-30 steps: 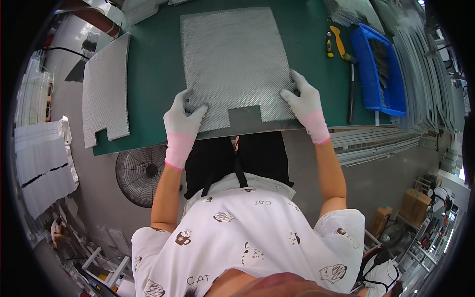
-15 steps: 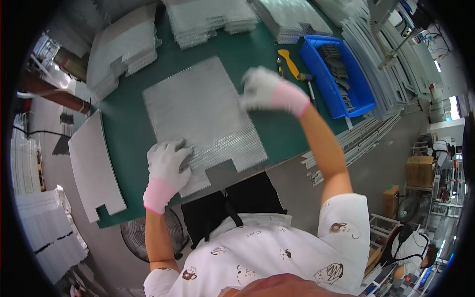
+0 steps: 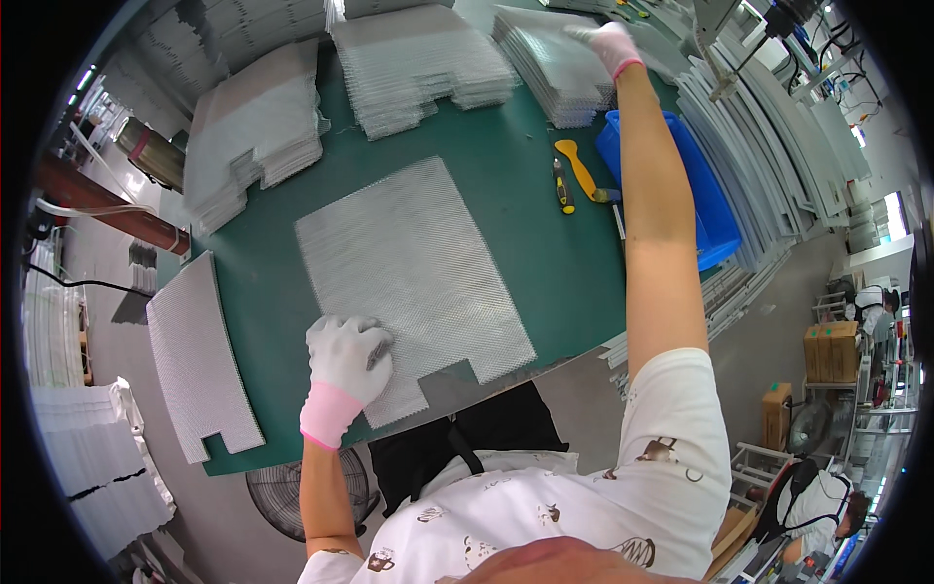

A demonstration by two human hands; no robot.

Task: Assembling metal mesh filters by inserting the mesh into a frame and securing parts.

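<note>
A grey mesh sheet [image 3: 404, 263] with a notch in its near edge lies flat on the green table. My left hand [image 3: 347, 362], in a white glove with a pink cuff, rests on its near left corner, fingers apart and slightly bent. At the far right, my right hand [image 3: 611, 46], gloved alike, is over a stack of mesh sheets [image 3: 553, 63]. Its fingers stretch to the left and look a little blurred; whether they touch the top sheet is unclear. My right forearm crosses above a blue bin [image 3: 715, 209] and hides part of it.
Two more mesh stacks stand at the back, one in the middle [image 3: 418, 63] and one at the left [image 3: 255, 131]. A notched panel [image 3: 199, 360] lies along the left edge. Right of the sheet are a yellow-handled scraper [image 3: 576, 167] and a yellow-black hand tool [image 3: 562, 187].
My right hand has moved from beside the sheet up to the far right stack. My left hand stays on the sheet's corner. The whole view has shifted slightly.
</note>
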